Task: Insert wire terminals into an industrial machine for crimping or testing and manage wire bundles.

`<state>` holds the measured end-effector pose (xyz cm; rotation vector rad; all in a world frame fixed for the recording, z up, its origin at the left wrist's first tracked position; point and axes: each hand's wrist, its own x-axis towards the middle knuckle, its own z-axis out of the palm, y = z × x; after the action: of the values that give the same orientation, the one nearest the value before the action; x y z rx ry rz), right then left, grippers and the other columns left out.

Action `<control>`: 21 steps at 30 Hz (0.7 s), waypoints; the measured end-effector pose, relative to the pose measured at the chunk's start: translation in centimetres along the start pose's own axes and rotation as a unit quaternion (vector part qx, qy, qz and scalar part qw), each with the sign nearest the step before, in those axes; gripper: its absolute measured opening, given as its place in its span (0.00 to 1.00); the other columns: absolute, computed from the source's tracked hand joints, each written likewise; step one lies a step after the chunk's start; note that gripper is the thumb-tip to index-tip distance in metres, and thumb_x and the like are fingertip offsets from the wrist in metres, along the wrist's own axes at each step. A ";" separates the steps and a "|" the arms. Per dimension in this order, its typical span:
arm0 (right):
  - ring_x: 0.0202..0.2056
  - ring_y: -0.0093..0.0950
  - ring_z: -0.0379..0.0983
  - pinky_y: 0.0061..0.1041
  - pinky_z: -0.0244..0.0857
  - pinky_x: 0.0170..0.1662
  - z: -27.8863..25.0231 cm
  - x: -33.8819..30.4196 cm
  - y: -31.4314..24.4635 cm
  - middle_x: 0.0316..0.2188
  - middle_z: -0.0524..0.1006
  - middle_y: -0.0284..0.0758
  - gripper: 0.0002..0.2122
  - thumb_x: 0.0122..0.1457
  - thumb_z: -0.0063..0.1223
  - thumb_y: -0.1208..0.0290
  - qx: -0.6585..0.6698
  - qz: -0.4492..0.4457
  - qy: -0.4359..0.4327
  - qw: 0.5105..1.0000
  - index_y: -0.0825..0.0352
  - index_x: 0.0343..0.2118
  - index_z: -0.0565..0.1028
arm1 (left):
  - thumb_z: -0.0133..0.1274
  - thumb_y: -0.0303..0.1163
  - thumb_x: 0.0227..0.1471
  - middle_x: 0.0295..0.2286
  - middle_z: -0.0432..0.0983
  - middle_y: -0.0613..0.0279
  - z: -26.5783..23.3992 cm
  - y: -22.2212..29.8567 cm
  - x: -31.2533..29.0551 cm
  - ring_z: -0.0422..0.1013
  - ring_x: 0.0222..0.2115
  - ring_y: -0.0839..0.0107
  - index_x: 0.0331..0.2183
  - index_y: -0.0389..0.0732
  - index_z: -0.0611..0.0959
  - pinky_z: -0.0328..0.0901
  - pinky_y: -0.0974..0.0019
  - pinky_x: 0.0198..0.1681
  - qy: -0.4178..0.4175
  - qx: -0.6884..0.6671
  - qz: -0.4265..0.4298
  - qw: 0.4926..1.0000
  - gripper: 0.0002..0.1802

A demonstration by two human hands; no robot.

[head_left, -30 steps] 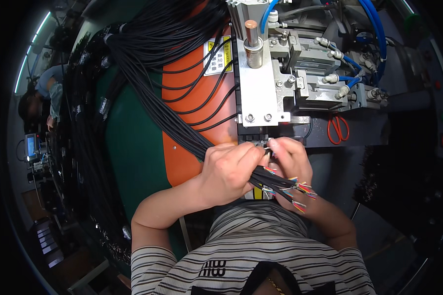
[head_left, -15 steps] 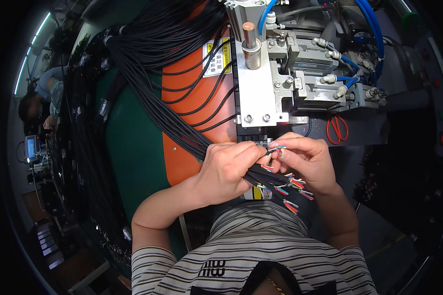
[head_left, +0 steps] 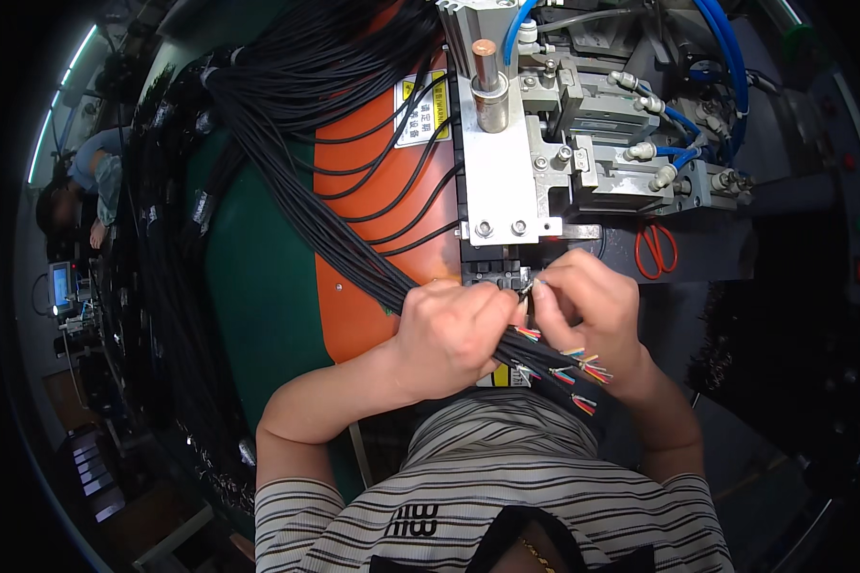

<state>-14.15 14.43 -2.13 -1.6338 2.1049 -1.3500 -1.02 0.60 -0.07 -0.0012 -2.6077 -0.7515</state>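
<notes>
My left hand [head_left: 454, 329] is closed around a bundle of black cables [head_left: 349, 253] that comes down from the upper left. Beyond its fist, several cut ends fan out to the right, with thin red, white, blue and yellow wires [head_left: 588, 371] bared. Close to the left fingertips, my right hand [head_left: 592, 310] is closed, its fingertips at the short wire end of one cable [head_left: 528, 288]. The fingers partly cover that end. Both hands are just in front of the metal fixture [head_left: 506, 272] at the machine's near edge.
A silver pneumatic machine [head_left: 502, 177] with blue air hoses [head_left: 726, 57] stands ahead. Red-handled scissors [head_left: 655, 251] lie to its right. More black cables cross an orange panel [head_left: 354, 310] beside a green surface [head_left: 258, 286]. Another person [head_left: 96, 177] is at far left.
My right fingers have drawn together at the cable end, and its coloured wires show less. The bundle's loose ends have shifted slightly right and down. My left hand keeps its grip.
</notes>
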 end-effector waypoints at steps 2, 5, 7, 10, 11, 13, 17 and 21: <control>0.19 0.18 0.69 0.16 0.60 0.20 0.6 0.0 0.1 0.28 0.75 0.37 0.04 0.53 0.56 0.83 0.073 -0.007 0.057 0.996 0.74 0.32 0.77 | 0.61 0.25 0.42 0.16 0.71 0.58 0.0 -0.4 0.1 0.70 0.14 0.61 0.26 0.36 0.76 0.64 0.64 0.18 0.010 -0.057 -0.026 0.998 0.09; 0.20 0.18 0.70 0.16 0.61 0.21 0.9 -0.3 0.3 0.30 0.76 0.38 0.06 0.53 0.55 0.85 0.114 -0.017 0.084 0.990 0.75 0.35 0.77 | 0.62 0.25 0.42 0.17 0.71 0.57 0.2 -0.5 -0.1 0.70 0.15 0.61 0.26 0.35 0.76 0.64 0.64 0.18 0.010 -0.052 -0.027 0.998 0.09; 0.21 0.17 0.70 0.16 0.62 0.22 0.6 -0.2 0.2 0.31 0.76 0.38 0.07 0.54 0.55 0.85 0.152 0.013 0.061 0.986 0.75 0.36 0.78 | 0.62 0.25 0.43 0.17 0.71 0.57 0.2 -0.4 -0.1 0.70 0.15 0.60 0.25 0.35 0.76 0.64 0.64 0.18 0.009 -0.049 -0.027 0.998 0.09; 0.21 0.16 0.70 0.15 0.62 0.22 0.3 -0.3 0.4 0.32 0.76 0.37 0.07 0.54 0.54 0.86 0.172 0.027 0.044 0.984 0.75 0.37 0.78 | 0.61 0.25 0.43 0.17 0.71 0.57 0.0 -0.3 0.1 0.70 0.15 0.60 0.25 0.35 0.76 0.64 0.64 0.19 0.005 -0.046 -0.029 0.999 0.09; 0.21 0.15 0.70 0.15 0.62 0.23 0.2 -0.3 0.5 0.32 0.76 0.37 0.07 0.55 0.54 0.86 0.174 0.025 0.038 0.984 0.75 0.37 0.78 | 0.61 0.25 0.43 0.17 0.71 0.57 0.0 -0.3 0.1 0.70 0.15 0.60 0.25 0.35 0.76 0.64 0.64 0.19 0.005 -0.046 -0.029 0.999 0.09; 0.22 0.15 0.70 0.15 0.62 0.23 0.2 -0.2 0.6 0.33 0.76 0.37 0.07 0.55 0.54 0.87 0.175 0.023 0.033 0.984 0.75 0.37 0.78 | 0.62 0.24 0.42 0.17 0.71 0.57 0.1 -0.3 0.1 0.70 0.15 0.60 0.25 0.35 0.76 0.64 0.64 0.18 0.002 -0.051 -0.032 0.998 0.09; 0.21 0.16 0.70 0.15 0.62 0.23 0.2 -0.1 0.7 0.31 0.76 0.38 0.06 0.54 0.56 0.85 0.188 0.036 0.029 0.981 0.74 0.36 0.77 | 0.62 0.25 0.40 0.18 0.72 0.57 0.4 -0.5 -0.1 0.70 0.16 0.60 0.25 0.35 0.76 0.64 0.64 0.19 -0.001 -0.060 -0.035 0.998 0.10; 0.19 0.22 0.71 0.20 0.64 0.22 -0.2 0.2 0.1 0.27 0.75 0.37 0.04 0.51 0.58 0.82 0.063 -0.006 0.030 0.998 0.72 0.31 0.77 | 0.62 0.28 0.38 0.19 0.72 0.59 -0.3 0.1 0.0 0.71 0.17 0.62 0.27 0.36 0.76 0.65 0.64 0.21 -0.051 0.003 -0.016 0.999 0.12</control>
<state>-14.48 14.34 -2.01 -1.5762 1.9990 -1.5211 -0.87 0.52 0.20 0.0036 -2.7121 -0.7735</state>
